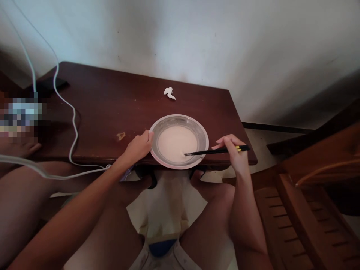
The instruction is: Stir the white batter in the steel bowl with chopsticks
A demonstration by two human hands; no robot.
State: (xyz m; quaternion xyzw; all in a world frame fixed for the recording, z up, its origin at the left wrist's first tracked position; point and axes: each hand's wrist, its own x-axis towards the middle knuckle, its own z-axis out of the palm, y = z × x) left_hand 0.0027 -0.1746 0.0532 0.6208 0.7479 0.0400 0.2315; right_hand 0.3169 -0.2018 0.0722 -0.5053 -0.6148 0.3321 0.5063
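Note:
A round metal basin [202, 140] stands at the table's front edge, its rim jutting slightly past it. Pale, milky liquid [177, 142] covers its bottom. My left hand [140, 145] grips the basin's left rim, thumb on top. In my right hand [233, 150], to the right of the basin, is a pair of black chopsticks [209, 151] with yellow bands near the top. They slant left over the rim, and their tips touch the liquid near its front right side.
The dark red wooden table [112, 101] backs onto a white wall. On it lie crumpled white tissue [169, 93] and a small brown scrap [120, 136]. A white cable [73, 123] crosses the left side. Another person's hand [24, 146] rests at far left; a wooden chair [292, 217] stands right.

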